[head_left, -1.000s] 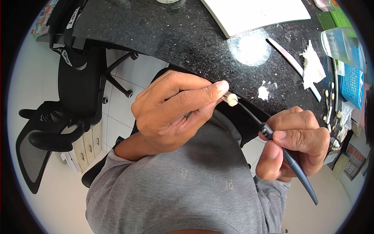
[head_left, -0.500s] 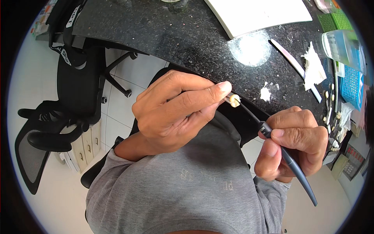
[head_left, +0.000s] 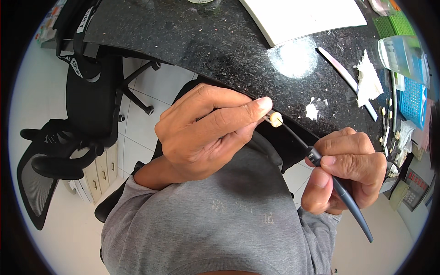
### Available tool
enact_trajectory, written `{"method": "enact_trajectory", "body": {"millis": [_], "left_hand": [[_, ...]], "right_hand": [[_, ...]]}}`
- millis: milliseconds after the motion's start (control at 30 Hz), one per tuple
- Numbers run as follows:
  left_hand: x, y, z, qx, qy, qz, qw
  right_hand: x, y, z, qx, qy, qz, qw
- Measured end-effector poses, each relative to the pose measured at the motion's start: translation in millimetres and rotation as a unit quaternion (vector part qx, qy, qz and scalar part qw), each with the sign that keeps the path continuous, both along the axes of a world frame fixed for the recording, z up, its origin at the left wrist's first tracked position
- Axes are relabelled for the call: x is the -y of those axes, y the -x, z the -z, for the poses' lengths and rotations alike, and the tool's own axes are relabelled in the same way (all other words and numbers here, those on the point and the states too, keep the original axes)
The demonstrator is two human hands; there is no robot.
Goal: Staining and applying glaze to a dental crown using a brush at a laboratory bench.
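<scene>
My left hand (head_left: 208, 130) is closed, pinching between thumb and fingertips a short greyish holder, mostly hidden by the fingers. At its end sits a small cream-yellow dental crown (head_left: 276, 119), rounded like a molar. My right hand (head_left: 350, 167) grips, pen-fashion, a slim brush-like tool (head_left: 347, 196) with a tapered blue-grey handle and a thin black front. Its fine tip reaches the crown's right side; whether it touches cannot be made out. Both hands are held in front of my grey shirt, at the near edge of the black speckled table (head_left: 197, 41).
On the table lie a white pad (head_left: 307, 18), a long pale file-like strip (head_left: 343, 73), crumpled tissue (head_left: 368, 81) and white crumbs (head_left: 312, 111). A clear cup (head_left: 402, 57) and blue basket (head_left: 412, 103) stand at right. A black office chair (head_left: 91, 105) is at left.
The crown appears slightly turned, and the tool's tip has shifted a little lower along its right side. My right hand has moved very slightly; my left hand stays nearly still.
</scene>
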State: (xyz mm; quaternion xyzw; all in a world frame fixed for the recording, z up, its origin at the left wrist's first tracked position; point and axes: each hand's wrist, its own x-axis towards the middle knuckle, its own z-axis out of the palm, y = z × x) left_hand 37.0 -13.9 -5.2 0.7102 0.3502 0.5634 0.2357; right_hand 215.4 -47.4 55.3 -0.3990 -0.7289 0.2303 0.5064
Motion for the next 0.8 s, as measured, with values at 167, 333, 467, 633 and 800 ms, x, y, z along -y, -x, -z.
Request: {"method": "enact_trajectory", "body": {"millis": [167, 333, 467, 633, 800], "left_hand": [[-0.2, 0.2, -0.6, -0.005, 0.0, 0.0, 1.0], [-0.2, 0.9, -1.7, -0.01, 0.004, 0.001, 1.0], [0.1, 1.1, -1.3, -0.014, 0.003, -0.002, 1.0], [0.6, 1.1, -1.5, -0.018, 0.0, -0.001, 1.0], [0.7, 1.0, -2.2, -0.016, -0.002, 0.004, 1.0]], "right_hand": [[-0.9, -0.1, 0.8, 0.006, -0.004, 0.0, 1.0], [-0.8, -0.2, 2.3, 0.0, -0.01, -0.001, 1.0], [-0.8, -1.1, -0.8, 0.002, 0.003, -0.008, 1.0], [-0.5, -1.6, -0.2, 0.011, 0.003, -0.025, 1.0], [0.4, -1.7, -1.0, 0.009, 0.003, -0.025, 1.0]]}}
